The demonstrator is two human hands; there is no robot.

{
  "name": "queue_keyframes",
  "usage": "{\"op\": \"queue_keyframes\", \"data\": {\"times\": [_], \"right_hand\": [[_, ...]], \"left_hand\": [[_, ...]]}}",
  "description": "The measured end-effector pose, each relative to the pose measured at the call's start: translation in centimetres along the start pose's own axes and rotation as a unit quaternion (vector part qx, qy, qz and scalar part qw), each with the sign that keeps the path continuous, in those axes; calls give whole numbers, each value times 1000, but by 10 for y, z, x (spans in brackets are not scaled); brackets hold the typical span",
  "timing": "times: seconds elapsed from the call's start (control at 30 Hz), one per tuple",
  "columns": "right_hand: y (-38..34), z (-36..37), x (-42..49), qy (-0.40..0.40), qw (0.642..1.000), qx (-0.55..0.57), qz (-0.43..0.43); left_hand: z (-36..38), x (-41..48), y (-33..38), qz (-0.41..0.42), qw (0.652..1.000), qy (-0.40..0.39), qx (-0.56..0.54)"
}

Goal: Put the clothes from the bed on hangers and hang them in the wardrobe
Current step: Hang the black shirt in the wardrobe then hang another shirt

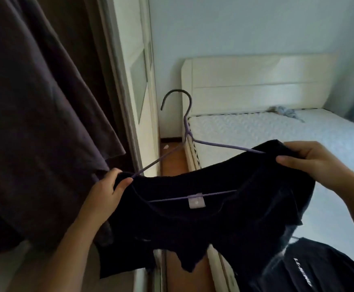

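Hiding both hanger [193, 142] ends, black shirt [203, 224] bunches under gripping hands.

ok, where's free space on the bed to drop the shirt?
Bare mattress between the headboard and the hands. Small blue-grey garment sits near the headboard. Near right corner is crowded: a black garment with white lettering.

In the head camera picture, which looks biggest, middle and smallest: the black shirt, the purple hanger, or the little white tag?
1. Black shirt, biggest.
2. Purple hanger, partly hidden inside the shirt.
3. White tag, smallest.
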State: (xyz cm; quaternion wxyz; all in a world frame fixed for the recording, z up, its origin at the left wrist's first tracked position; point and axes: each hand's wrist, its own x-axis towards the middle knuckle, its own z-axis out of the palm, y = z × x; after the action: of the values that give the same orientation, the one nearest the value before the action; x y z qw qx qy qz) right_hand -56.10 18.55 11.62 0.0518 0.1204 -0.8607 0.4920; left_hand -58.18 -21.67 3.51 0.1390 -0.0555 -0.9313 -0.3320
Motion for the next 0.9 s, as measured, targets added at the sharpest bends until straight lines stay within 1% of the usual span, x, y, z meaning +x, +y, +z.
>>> {"op": "queue_keyframes", "data": {"times": [0.1, 0.23, 0.33, 0.43, 0.57, 0.67, 0.77, 0.83, 0.9], "right_hand": [[21, -11, -39, 21, 995, -79, 58], [51, -28, -98, 48, 971, -164, 166], [72, -35, -149, 81, 954, -166, 237], [88, -36, -199, 103, 931, -172, 304], [101, -45, -285, 120, 905, -172, 371], [101, -53, -364, 179, 878, -137, 422], [106, -62, -448, 230, 853, -105, 456], [110, -72, -506, 250, 838, -100, 476], [112, -82, -561, 269, 823, -97, 491]], "left_hand": [[39, -5, 13, 22, 997, -68, -32], [81, -12, 38, 69, 986, -138, -66], [109, -21, 56, 103, 972, -199, -72], [133, -34, 77, 109, 957, -259, -76], [168, -65, 119, 104, 929, -340, -107], [200, -103, 158, 80, 910, -381, -145], [235, -150, 203, 73, 884, -434, -154], [256, -186, 236, 94, 868, -465, -148], [274, -224, 269, 122, 859, -477, -140]]}}
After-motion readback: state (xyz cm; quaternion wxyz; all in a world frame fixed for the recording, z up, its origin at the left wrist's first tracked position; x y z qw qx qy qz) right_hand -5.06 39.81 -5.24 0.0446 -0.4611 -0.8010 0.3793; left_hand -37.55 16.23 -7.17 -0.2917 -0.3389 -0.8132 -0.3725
